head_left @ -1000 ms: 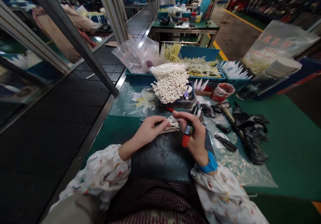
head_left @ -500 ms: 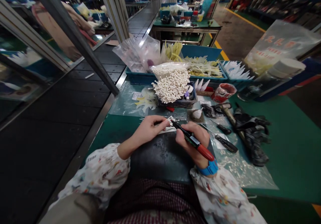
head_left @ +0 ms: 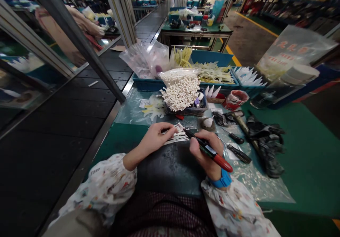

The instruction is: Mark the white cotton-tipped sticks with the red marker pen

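Since the frame half a second ago, the marker (head_left: 208, 150) has shifted slightly, its red end farther right. The right hand (head_left: 207, 163) closes around it, tip beside the sticks' right ends. The white sticks (head_left: 179, 137) lie on the tabletop (head_left: 310, 141) between the hands, long axis running sideways, nearer the left hand (head_left: 154, 137), whose curled fingers touch them; grip unclear.

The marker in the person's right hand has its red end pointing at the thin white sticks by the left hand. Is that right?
Not quite: the head view shows the red end pointing back toward the blue wristband. The marker is in the right hand, but its black end points at the thin white sticks by the left hand.
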`<state>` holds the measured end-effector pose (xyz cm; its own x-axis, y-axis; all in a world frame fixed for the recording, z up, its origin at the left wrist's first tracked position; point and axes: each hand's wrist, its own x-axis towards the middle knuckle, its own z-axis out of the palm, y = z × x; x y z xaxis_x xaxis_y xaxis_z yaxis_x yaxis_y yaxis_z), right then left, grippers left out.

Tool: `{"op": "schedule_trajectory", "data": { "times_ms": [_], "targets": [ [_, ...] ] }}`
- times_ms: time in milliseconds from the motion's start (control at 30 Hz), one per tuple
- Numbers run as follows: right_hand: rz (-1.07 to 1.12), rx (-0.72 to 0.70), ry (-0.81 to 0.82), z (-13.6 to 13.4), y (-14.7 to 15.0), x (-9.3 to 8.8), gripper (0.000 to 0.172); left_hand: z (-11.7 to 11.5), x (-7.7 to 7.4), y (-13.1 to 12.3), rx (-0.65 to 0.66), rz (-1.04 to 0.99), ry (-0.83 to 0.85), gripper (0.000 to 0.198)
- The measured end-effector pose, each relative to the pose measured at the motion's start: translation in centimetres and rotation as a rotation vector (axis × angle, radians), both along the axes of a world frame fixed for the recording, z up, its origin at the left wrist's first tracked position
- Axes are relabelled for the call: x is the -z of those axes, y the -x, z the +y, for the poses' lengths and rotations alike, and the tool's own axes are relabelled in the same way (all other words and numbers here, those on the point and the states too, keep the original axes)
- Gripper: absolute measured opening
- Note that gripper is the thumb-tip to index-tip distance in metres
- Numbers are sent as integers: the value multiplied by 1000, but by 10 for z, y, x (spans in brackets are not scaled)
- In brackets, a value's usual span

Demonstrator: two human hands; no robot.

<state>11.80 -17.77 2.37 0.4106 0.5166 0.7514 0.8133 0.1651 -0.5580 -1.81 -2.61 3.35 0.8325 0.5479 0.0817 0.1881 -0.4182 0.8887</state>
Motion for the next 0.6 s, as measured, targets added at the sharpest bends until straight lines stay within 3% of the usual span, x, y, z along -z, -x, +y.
{"op": "schedule_trajectory", "data": {
  "times_ms": [233, 333, 500, 600],
  "targets": [
    [180, 124, -45, -1, -4, 9, 14, 6, 29, -9, -23, 233, -635, 27],
    [197, 115, -30, 1, -6, 11, 15, 2, 43, -13, -1, 328, -808, 29],
    [211, 97, -29, 3, -7, 11, 15, 2, 49, -12, 22, 328, -820, 30],
    [233, 86, -24, 2, -8, 12, 15, 28, 40, -9, -92, 282, -665, 27]
  ]
}}
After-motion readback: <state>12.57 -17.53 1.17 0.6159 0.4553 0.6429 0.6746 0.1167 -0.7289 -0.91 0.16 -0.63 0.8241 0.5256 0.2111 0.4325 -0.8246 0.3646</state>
